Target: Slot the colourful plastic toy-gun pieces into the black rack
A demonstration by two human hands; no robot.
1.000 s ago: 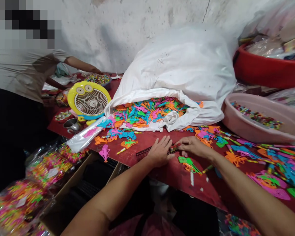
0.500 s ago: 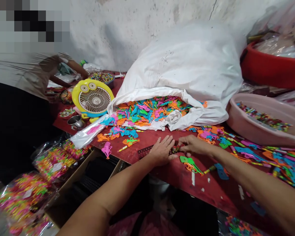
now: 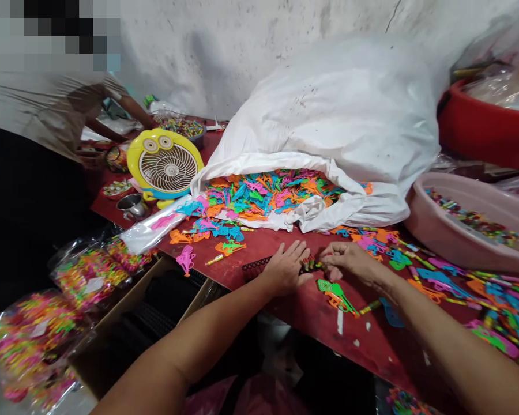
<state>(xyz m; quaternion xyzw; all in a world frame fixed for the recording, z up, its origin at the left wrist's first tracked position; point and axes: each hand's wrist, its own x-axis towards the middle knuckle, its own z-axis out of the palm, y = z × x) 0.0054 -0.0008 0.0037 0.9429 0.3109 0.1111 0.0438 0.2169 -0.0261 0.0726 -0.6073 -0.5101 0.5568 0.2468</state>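
My left hand (image 3: pixel 288 266) lies flat, fingers stretched out, over a dark strip with a row of holes (image 3: pixel 255 266) on the red table. Small colourful pieces (image 3: pixel 310 263) sit in the strip, just right of that hand. My right hand (image 3: pixel 345 259) is at the strip's right end with thumb and fingers pinched together; what is between them is too small to make out. Just below it lie a green and an orange flat plastic toy (image 3: pixel 338 295). Behind both hands, a white sack (image 3: pixel 328 121) gapes open, full of similar bright plastic toys (image 3: pixel 259 193).
A yellow fan (image 3: pixel 168 167) and a metal cup (image 3: pixel 132 206) stand at the left. At the right are a pink basin (image 3: pixel 471 245) and a red tub (image 3: pixel 488 132). Bagged toys (image 3: pixel 86 271) and an open carton (image 3: pixel 125 311) sit below the table edge. A co-worker (image 3: pixel 47 115) reaches over the far left.
My right hand has shifted slightly right along the strip, uncovering more of the colourful pieces. My left hand stays on the strip. The camera view has moved a little.
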